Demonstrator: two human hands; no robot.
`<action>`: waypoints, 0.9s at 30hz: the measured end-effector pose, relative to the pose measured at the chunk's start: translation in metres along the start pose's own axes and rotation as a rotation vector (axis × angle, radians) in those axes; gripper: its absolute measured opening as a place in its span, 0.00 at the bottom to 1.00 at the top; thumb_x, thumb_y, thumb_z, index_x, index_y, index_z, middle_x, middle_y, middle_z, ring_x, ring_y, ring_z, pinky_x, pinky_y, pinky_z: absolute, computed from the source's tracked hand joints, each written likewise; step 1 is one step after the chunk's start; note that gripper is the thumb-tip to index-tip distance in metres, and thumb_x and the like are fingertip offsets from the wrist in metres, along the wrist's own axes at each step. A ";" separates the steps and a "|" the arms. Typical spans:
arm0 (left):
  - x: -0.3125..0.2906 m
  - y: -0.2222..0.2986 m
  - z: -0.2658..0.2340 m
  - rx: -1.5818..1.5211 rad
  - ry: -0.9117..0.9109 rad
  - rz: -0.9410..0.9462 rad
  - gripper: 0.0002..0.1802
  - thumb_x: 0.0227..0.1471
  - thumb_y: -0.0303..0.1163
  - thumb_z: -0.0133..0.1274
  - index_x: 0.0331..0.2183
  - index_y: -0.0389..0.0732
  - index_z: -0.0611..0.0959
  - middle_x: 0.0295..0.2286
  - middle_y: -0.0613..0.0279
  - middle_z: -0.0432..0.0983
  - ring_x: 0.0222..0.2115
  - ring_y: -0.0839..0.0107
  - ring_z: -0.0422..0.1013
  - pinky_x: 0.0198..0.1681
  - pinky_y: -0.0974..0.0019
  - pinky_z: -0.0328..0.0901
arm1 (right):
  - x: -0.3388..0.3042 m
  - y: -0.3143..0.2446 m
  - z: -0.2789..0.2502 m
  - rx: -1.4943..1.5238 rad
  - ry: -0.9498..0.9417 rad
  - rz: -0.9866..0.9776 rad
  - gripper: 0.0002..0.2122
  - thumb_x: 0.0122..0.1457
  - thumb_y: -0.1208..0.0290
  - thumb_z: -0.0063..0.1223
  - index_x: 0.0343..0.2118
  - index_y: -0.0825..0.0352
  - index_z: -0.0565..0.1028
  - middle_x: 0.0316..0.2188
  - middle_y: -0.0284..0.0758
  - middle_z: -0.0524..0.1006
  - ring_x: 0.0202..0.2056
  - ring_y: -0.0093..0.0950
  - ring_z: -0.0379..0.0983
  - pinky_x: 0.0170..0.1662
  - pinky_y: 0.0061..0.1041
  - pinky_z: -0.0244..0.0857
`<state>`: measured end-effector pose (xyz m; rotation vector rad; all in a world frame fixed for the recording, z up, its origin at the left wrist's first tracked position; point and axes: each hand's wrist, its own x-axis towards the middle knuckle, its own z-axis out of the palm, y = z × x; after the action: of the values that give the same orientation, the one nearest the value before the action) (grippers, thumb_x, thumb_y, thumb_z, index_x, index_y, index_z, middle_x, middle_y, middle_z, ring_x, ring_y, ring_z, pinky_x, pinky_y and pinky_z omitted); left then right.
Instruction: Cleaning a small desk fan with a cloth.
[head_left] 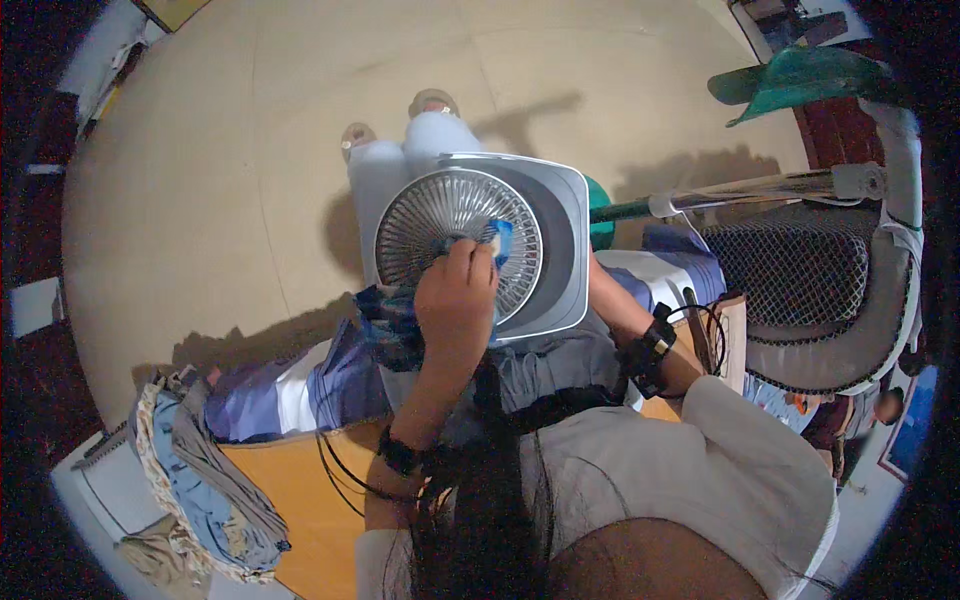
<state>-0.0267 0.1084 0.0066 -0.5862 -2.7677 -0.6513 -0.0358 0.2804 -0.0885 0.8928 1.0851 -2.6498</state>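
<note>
On my lap rests a grey box-shaped fan (568,250) with a round chrome wire grille (420,215) facing up. My left hand (457,292) is on the grille near its hub, its fingers pinched on a small blue-and-white piece (502,238) that looks like cloth or a soft wrapper. A dark blue, crumpled, shiny cloth or bag (388,325) lies beside the fan, below my left wrist. My right forearm (625,305) reaches to the fan's right side; the hand itself is hidden behind the housing.
I sit on a wooden bench (310,490) with a blue-and-white striped cover (265,395). Folded clothes (215,490) are piled at the left. A mesh-backed chair (800,270) stands close on the right, with a metal pole (740,190) and green plastic piece (800,80) above it. Tan floor (200,200) lies ahead.
</note>
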 end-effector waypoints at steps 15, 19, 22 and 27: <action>0.003 0.006 0.005 -0.109 -0.170 0.046 0.11 0.37 0.30 0.54 0.30 0.46 0.77 0.30 0.63 0.69 0.29 0.64 0.68 0.30 0.63 0.64 | 0.012 0.013 -0.028 -0.405 -0.204 -0.312 0.15 0.58 0.68 0.36 0.48 0.67 0.58 0.44 0.37 0.64 0.44 0.26 0.61 0.48 0.24 0.56; -0.002 -0.030 -0.018 -0.062 -0.006 0.097 0.12 0.33 0.27 0.55 0.28 0.44 0.77 0.27 0.64 0.69 0.22 0.66 0.67 0.25 0.65 0.63 | 0.005 0.007 -0.014 -0.325 -0.112 -0.187 0.16 0.59 0.62 0.33 0.46 0.67 0.61 0.41 0.37 0.67 0.41 0.25 0.64 0.45 0.24 0.59; -0.007 -0.046 -0.019 -0.055 -0.005 0.100 0.15 0.31 0.25 0.56 0.29 0.44 0.77 0.28 0.63 0.69 0.23 0.65 0.67 0.25 0.64 0.63 | 0.003 -0.001 -0.012 -0.268 -0.074 0.040 0.19 0.59 0.56 0.29 0.44 0.66 0.64 0.36 0.37 0.70 0.37 0.23 0.66 0.41 0.23 0.62; 0.004 -0.031 -0.015 -0.051 -0.022 0.249 0.16 0.29 0.25 0.55 0.30 0.44 0.76 0.30 0.63 0.69 0.25 0.67 0.67 0.26 0.66 0.62 | -0.002 0.000 0.000 -0.315 -0.030 -0.145 0.17 0.59 0.59 0.32 0.44 0.65 0.63 0.37 0.38 0.69 0.38 0.25 0.66 0.42 0.22 0.61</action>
<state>-0.0414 0.0775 0.0090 -0.9350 -2.6423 -0.6620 -0.0343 0.2808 -0.0874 0.7344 1.5567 -2.4874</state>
